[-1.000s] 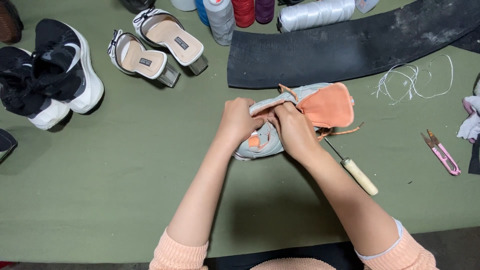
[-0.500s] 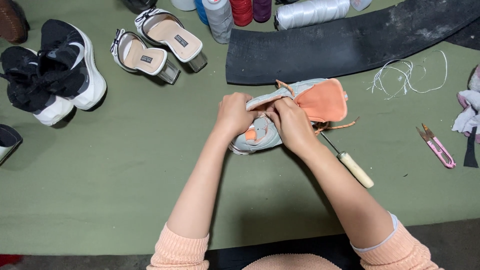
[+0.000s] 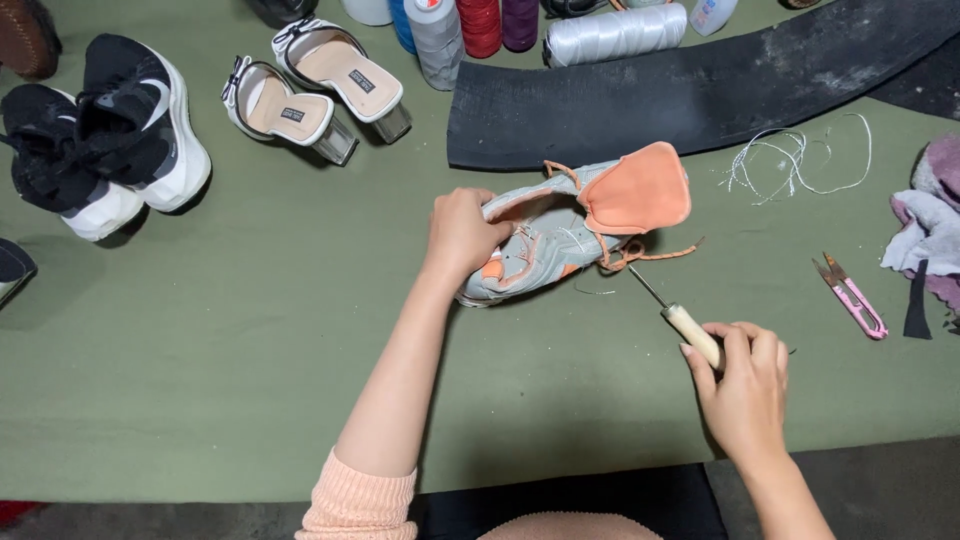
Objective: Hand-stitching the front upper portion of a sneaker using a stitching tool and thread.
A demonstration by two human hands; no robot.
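Right hand (image 3: 745, 385) is moved off the grey-orange sneaker (image 3: 560, 240), now closed on the awl (image 3: 680, 315); left hand (image 3: 462, 232) keeps gripping the sneaker, so stitching is judged next

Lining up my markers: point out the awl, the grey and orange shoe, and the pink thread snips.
Awl (image 3: 692, 333): head view, on its pale wooden handle.
Grey and orange shoe (image 3: 545, 250): head view, on its grey side panel.
Pink thread snips (image 3: 855, 300): head view, on the pink handle.
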